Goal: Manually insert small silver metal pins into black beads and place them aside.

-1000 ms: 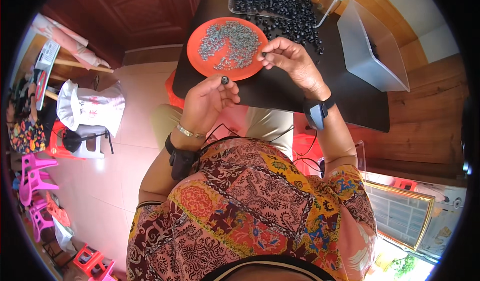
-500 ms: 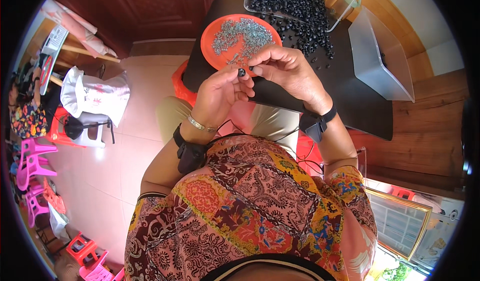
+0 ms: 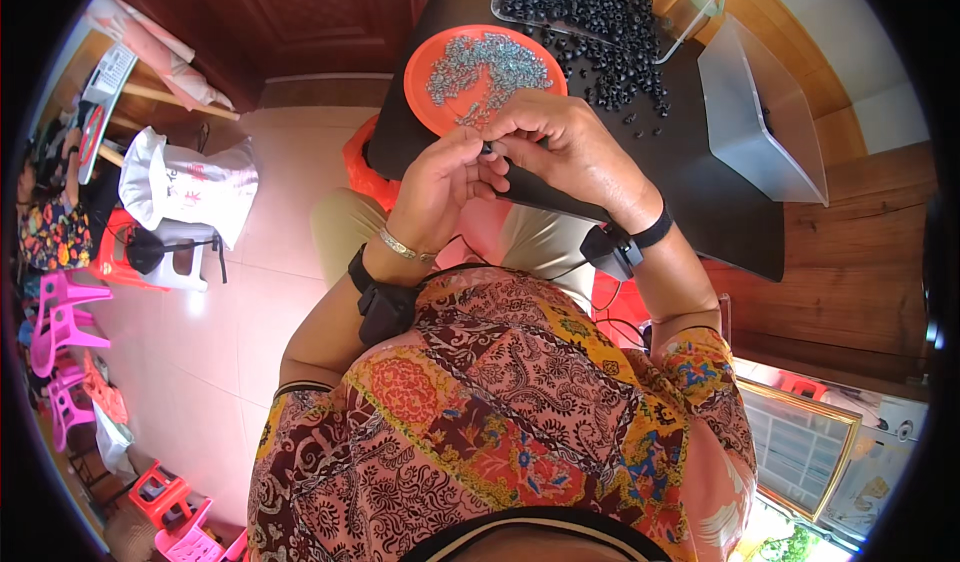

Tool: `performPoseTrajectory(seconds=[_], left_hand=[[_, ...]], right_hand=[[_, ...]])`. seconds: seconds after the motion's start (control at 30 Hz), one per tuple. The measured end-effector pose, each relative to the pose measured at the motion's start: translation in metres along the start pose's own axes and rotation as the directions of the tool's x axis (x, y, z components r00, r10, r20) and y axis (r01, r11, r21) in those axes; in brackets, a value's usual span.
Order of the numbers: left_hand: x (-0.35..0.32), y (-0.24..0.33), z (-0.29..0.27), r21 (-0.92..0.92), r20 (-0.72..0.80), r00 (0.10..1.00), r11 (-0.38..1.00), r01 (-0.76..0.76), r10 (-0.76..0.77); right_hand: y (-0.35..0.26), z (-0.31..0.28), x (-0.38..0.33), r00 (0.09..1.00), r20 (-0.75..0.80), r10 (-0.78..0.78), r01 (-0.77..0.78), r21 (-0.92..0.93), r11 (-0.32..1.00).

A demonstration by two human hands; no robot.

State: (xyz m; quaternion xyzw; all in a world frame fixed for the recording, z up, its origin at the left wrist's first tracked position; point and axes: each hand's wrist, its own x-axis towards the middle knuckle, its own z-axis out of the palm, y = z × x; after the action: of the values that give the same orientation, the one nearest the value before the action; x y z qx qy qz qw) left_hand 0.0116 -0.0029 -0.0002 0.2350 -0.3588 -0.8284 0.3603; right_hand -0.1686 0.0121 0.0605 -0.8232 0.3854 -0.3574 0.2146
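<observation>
Above my lap, my left hand [image 3: 448, 180] pinches a small black round part [image 3: 488, 148] between thumb and forefinger, the other fingers curled loosely. My right hand [image 3: 575, 150] meets it from the right, thumb and forefinger pressed together at the same part. Whatever the right fingertips hold is covered by them. Just beyond both hands, an orange-red plate [image 3: 424, 102] carries many small silvery metal pieces [image 3: 500, 62]. Loose black parts [image 3: 625, 82] of a similar look lie heaped on the dark table [image 3: 690, 177], spilling out of a clear tray [image 3: 494, 0].
An upright translucent bin [image 3: 745, 112] stands on the table's right side. On the left, a white sack [image 3: 190, 187] rests on a stool, with pink stools [image 3: 75, 322] along the wall. A person in a flowered garment [image 3: 58, 234] is at the far left.
My right hand has moved slightly left, bringing its fingertips onto the black part in my left hand. A gap between the two hands has closed.
</observation>
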Motion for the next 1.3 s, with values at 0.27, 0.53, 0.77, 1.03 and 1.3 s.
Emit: performPoseTrajectory(seconds=[0.27, 0.53, 0.77, 1.03, 1.3], left_hand=[[0.002, 0.002, 0.002, -0.128, 0.067, 0.997, 0.991, -0.031, 0.040], [0.002, 0.005, 0.009, -0.164, 0.096, 0.993, 0.985, -0.049, 0.065], [0.005, 0.001, 0.005, -0.112, 0.094, 0.994, 0.993, -0.047, 0.058], [0.004, 0.001, 0.009, -0.060, 0.097, 0.992, 0.995, -0.078, 0.084], [0.003, 0.000, 0.006, 0.000, 0.110, 0.989, 0.995, -0.100, 0.099]], right_hand=[[0.001, 0.009, -0.005, 0.969, -0.098, 0.226, -0.187, 0.305, 0.934], [0.003, 0.029, -0.015, 0.938, -0.328, 0.110, -0.036, 0.222, 0.974], [0.006, 0.034, -0.018, 0.918, -0.395, 0.042, -0.007, 0.088, 0.996], [0.002, 0.035, -0.019, 0.906, -0.423, 0.004, 0.008, 0.028, 1.000], [0.004, 0.035, -0.019, 0.902, -0.432, 0.001, 0.027, 0.058, 0.998]])
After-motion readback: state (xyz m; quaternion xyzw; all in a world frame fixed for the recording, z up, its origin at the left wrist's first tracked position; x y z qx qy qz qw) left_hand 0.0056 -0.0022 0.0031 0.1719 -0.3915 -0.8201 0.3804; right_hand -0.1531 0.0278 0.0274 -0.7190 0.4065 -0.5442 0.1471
